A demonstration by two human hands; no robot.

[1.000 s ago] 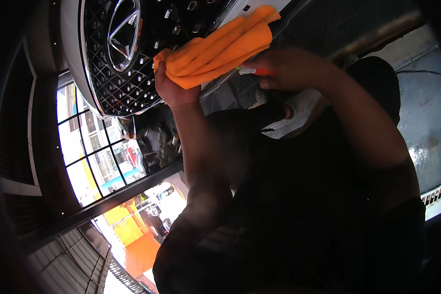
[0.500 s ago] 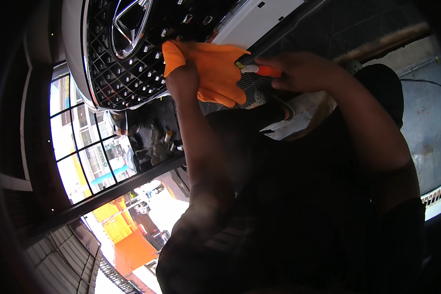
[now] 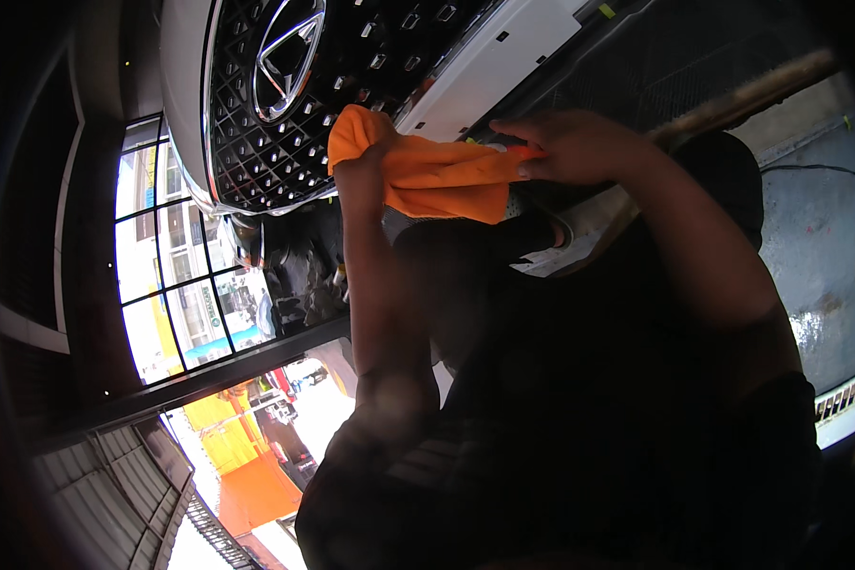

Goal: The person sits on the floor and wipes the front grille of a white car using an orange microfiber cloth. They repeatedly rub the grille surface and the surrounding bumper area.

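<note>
Free room and obstacles, head view: a chrome-rimmed black mesh car grille with its silver emblem is closing off the upper left. A white flat bumper panel is lying just beside it, blocking the top centre. An orange folded cloth is spanning the gap between both hands. Wet grey concrete floor is lying open at right.

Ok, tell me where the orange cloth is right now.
In the head view the orange cloth is upper centre, stretched between the left hand and right hand, just below the car's studded grille.
</note>
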